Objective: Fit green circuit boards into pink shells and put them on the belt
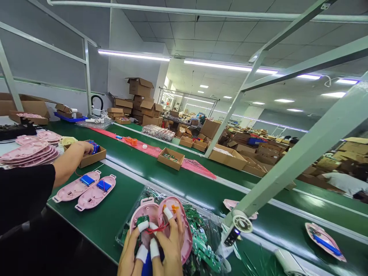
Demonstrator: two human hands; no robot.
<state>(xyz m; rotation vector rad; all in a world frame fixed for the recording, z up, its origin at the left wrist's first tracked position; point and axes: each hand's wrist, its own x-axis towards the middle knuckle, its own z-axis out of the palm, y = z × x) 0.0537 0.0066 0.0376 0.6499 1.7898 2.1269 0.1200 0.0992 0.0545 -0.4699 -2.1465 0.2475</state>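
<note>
White finger cots cover several of my fingertips. My left hand (130,249) is closed around the near side of an open pink plastic shell (145,209), one fingertip pressing a small green circuit board (142,220) inside it. A second pink shell half (186,239) is gripped in my right hand (171,239), its fingers over the inside near strips of orange tape (174,208). Red wires (158,229) run between the two halves by my fingertips. Below my fingers a blue part (147,264) shows, mostly hidden. Underneath lies a plastic bag of green circuit boards (201,239).
To the left, a co-worker's arm (67,163) reaches into a cardboard box (99,156) of blue packs. Two pink shells (96,193) with blue batteries lie nearby, beside stacked pink shells (31,151). A metal post with a small fan (242,221) stands right. Another shell (324,241) lies far right.
</note>
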